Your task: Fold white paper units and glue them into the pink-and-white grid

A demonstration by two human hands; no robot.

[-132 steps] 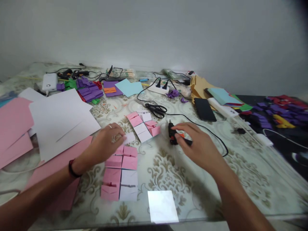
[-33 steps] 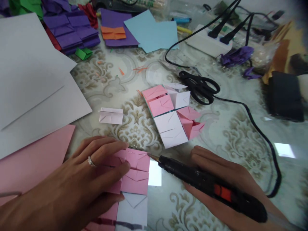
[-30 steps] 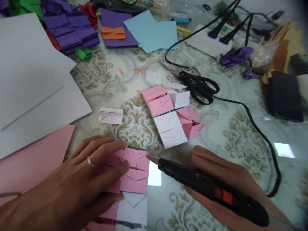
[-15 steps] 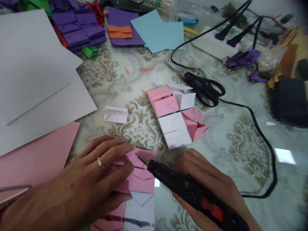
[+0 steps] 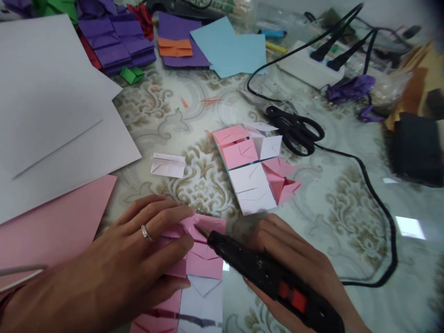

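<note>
In my right hand is a black hot glue gun with a red switch, tilted with its brass tip on the upper pink flap. My left hand, a ring on one finger, holds down the left side of a pink and white folded paper piece; its fingertips grip near the glue gun tip. A shiny patch shows on the pink flap there. Beyond my hands lies another pink and white folded paper piece, some flaps standing up. A small pale pink folded paper lies to its left.
Black scissors lie beside the black cord, which curves round the right side. A white power strip stands behind. White sheets and a pink sheet cover the left. Purple folded papers and blue sheets lie at the back.
The glue gun has shifted slightly left, its tip moving along the pink flap toward my left fingertips. My left hand and the papers stay nearly in place.
</note>
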